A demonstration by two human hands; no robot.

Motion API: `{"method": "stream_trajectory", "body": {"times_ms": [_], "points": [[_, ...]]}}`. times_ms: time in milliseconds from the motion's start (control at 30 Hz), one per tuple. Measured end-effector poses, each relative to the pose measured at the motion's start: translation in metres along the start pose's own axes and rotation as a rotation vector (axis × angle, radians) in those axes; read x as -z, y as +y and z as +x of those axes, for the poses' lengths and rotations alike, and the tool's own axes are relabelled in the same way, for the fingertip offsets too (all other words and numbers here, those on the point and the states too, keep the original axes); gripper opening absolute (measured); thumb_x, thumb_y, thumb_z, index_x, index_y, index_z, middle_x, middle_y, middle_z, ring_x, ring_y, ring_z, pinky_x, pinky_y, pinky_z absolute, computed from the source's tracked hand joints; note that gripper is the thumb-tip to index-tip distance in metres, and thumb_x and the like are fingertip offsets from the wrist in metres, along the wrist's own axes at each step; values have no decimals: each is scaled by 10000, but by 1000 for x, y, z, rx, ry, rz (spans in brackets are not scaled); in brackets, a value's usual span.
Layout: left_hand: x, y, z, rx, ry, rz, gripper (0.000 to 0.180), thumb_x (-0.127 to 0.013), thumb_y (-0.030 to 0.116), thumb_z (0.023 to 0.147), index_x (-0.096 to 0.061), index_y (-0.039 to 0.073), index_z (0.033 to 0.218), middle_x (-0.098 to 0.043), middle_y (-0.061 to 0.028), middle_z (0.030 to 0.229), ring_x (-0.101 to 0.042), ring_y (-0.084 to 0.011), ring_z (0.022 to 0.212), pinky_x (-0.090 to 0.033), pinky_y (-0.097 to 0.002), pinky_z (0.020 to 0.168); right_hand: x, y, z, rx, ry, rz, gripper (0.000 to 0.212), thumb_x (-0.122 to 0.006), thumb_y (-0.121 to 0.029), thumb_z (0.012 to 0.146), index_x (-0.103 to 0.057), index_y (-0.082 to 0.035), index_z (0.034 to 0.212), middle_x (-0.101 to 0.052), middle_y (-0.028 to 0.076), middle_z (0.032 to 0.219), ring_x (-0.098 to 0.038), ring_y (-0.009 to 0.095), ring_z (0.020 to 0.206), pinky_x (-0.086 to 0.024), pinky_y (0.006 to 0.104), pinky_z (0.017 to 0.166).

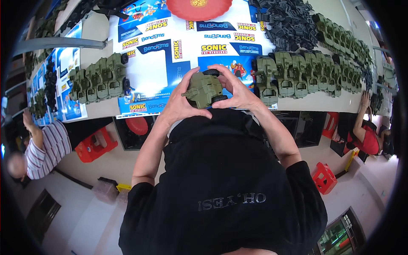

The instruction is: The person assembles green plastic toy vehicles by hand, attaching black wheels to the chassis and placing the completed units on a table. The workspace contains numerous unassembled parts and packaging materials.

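An olive-green toy military vehicle (205, 88) with black wheels sits between my two hands, at the near edge of the table in front of my body. My left hand (180, 101) grips its left side, thumb along the near side and fingers on the far side. Opposite it, my right hand (239, 92) closes round the wheeled right side. To the right stands a row of similar green toy vehicles (293, 74). Another, shorter row of green toy vehicles (98, 80) is to the left.
Printed blue and white sheets (148, 63) cover the table. At the far side lie a red scalloped tray (199, 9) and a heap of dark grey plastic parts (289, 25). A grey metal bar (63, 43) crosses at left. People sit at both sides; red stools (97, 144) stand below.
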State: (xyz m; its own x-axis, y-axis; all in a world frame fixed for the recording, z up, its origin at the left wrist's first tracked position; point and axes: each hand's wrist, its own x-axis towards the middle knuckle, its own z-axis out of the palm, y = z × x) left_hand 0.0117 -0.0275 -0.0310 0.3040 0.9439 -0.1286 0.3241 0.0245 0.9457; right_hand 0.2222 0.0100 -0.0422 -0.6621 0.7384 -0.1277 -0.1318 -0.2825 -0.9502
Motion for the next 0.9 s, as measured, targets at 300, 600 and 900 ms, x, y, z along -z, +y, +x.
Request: {"method": "stream_trajectory", "body": {"times_ms": [300, 600, 900], "points": [[12, 6, -31, 43, 149, 188, 910, -835, 279, 574, -383, 57, 1331, -558, -144, 1189, -583, -286, 1044, -473, -368, 877, 36, 1, 1, -76, -104, -206, 842, -787, -170, 700, -340, -82, 1408, -438, 98, 1368, -532, 207, 1098, -436, 347, 917], [33, -10, -55, 240, 184, -49, 927, -815, 212, 615, -296, 28, 1360, -546, -159, 1201, -573, -233, 1068, -453, -328, 926, 61, 51, 33, -357, 378, -1133, 533, -784, -299, 659, -589, -55, 1091, -604, 127, 1030, -589, 280, 995, -470, 409, 848], [34, -3, -46, 219, 139, -4, 1022, -846, 248, 568, -279, 60, 1397, -555, -159, 1206, -554, -266, 1108, -430, -355, 963, 63, 81, 24, -342, 204, -1130, 671, -825, -273, 599, -498, -68, 1148, -501, 123, 1063, -567, 277, 968, -480, 371, 824]]}}
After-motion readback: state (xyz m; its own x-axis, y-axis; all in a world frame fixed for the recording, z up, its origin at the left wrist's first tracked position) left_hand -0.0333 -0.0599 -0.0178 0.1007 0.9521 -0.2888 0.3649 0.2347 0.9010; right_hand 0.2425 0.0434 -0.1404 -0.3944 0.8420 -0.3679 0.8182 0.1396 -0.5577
